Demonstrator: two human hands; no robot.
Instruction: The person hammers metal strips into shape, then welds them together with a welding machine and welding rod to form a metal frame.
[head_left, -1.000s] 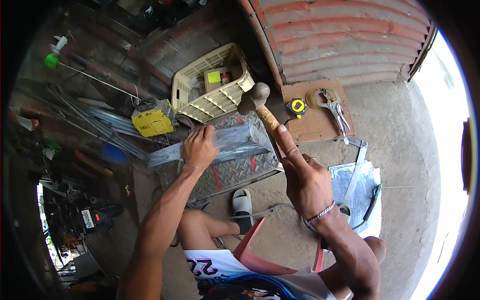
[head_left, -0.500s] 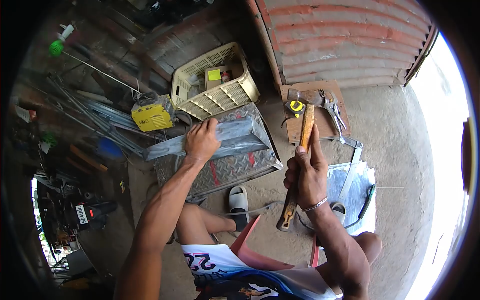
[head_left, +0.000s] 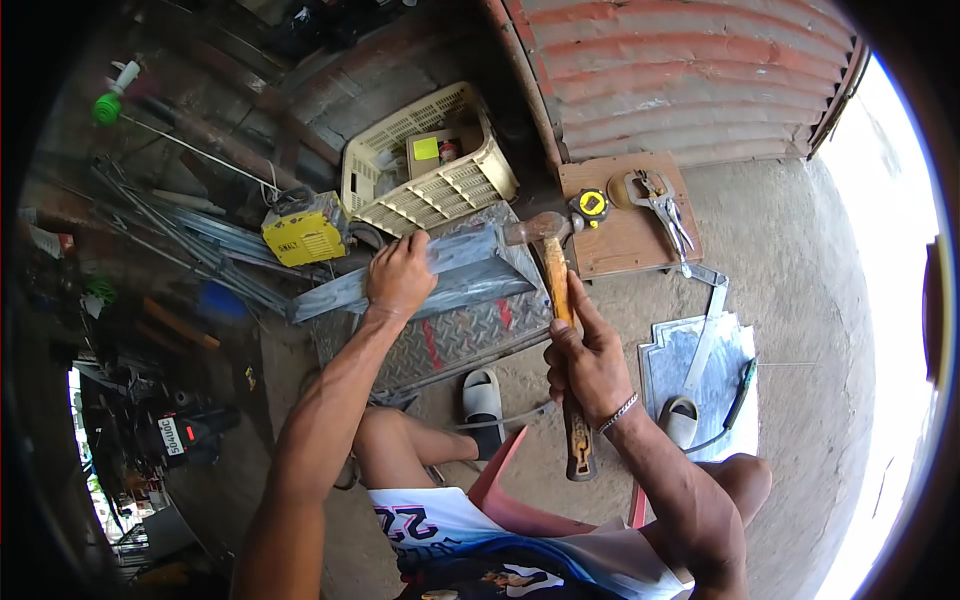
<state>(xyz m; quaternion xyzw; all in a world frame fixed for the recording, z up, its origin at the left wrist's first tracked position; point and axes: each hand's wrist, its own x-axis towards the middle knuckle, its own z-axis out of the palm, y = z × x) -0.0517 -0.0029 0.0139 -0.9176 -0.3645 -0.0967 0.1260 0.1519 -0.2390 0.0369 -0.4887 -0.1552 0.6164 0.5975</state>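
Observation:
My left hand (head_left: 400, 275) grips the upper edge of a grey bent sheet-metal piece (head_left: 465, 280), its fingers curled over the top. The piece lies at a slant on a diamond-plate metal surface (head_left: 395, 350) with red marks. My right hand (head_left: 592, 365) is wrapped round the worn wooden handle of a ball-peen hammer (head_left: 557, 280), index finger stretched along it. The hammer's head is right at the piece's right end, overlapping it in this view. The handle's lower end points toward my lap.
A small wooden stool (head_left: 630, 240) holds a tape measure (head_left: 592, 205) and locking pliers (head_left: 662, 215). Behind the plate stands a cream crate (head_left: 440, 205), with a yellow welding machine (head_left: 305, 235) to its left. Flat sheet metal (head_left: 700, 350) and an electrode holder (head_left: 742, 395) lie at right.
The hammer in my right hand has moved left and away from the stool, its head now at the metal piece's right end. My left hand keeps its grip in nearly the same place.

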